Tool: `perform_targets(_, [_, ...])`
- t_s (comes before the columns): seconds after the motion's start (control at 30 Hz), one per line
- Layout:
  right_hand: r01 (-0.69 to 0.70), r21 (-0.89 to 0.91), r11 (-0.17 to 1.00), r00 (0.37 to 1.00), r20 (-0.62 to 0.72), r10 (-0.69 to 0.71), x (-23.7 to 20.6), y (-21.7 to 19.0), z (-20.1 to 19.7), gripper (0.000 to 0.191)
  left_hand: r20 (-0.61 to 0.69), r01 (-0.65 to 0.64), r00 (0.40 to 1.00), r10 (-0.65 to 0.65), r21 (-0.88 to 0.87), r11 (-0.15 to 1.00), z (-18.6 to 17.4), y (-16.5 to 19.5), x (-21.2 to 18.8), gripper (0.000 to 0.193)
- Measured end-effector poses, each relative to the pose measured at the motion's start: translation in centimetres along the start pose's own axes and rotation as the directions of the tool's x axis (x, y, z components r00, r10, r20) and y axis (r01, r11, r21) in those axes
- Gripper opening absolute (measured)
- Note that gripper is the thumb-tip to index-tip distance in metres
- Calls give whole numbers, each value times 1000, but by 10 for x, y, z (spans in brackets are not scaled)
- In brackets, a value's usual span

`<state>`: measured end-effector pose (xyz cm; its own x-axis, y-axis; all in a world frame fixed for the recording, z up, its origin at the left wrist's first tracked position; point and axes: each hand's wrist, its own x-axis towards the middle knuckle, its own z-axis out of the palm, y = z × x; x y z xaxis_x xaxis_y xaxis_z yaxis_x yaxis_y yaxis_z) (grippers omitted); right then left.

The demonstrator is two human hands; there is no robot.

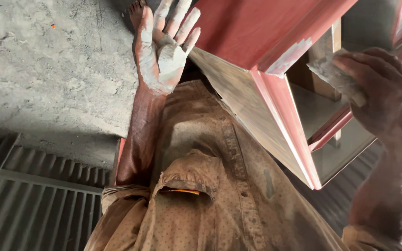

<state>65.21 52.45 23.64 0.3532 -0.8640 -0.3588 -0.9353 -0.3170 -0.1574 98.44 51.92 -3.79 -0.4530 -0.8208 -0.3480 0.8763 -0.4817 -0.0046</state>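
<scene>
Far left: rough grey concrete floor (56, 69) is seen, with a ribbed corrugated metal sheet (38, 195) below it. Next, the left hand (164, 51) is held up flat, palm to camera, fingers spread and extended, nothing gripped; palm and fingers are caked in pale grey-white paste. Its forearm is run straight down to a rolled sleeve of the dusty brown dotted shirt (210, 186), which fills the lower centre; an orange edge is visible in the chest pocket. The fingertips are placed near the edge of the red-painted wooden frame (275, 88); whether contact is made cannot be told. The frame is tilted, one corner pointed down toward the chest, with red mouldings around grey inner panels and a patch of whitish filler (291, 56) smeared on one moulding. Far right: the right hand (382, 97) is raised with its back to camera and wrist bent, fingers curled around a grey, paste-covered rag or pad (336, 76), which is pressed against the frame's inner recess just beside the filler patch. The right forearm is dusted white along its outer edge.
</scene>
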Motion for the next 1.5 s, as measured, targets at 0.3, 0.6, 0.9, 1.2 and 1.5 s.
perform_targets(0.3, [153,-220,963,984,125,-127,24,-26,21,55,-34,2,999,-3,-21,1000,3,4,-2,80])
perform_targets(0.6, [242,-189,952,955,219,-200,34,-19,30,58,-87,-33,996,30,-33,999,-10,5,-15,87])
perform_targets(0.9, [228,-166,959,957,221,-189,20,-2,46,46,-63,-51,997,49,-36,998,-19,7,-17,79])
perform_targets(1.2, [-164,198,966,986,47,158,-31,8,34,37,60,-6,998,4,29,1000,16,2,-6,68])
perform_targets(1.5, [29,463,886,937,-320,137,6,-92,95,39,146,-53,986,81,-189,981,77,-43,5,63])
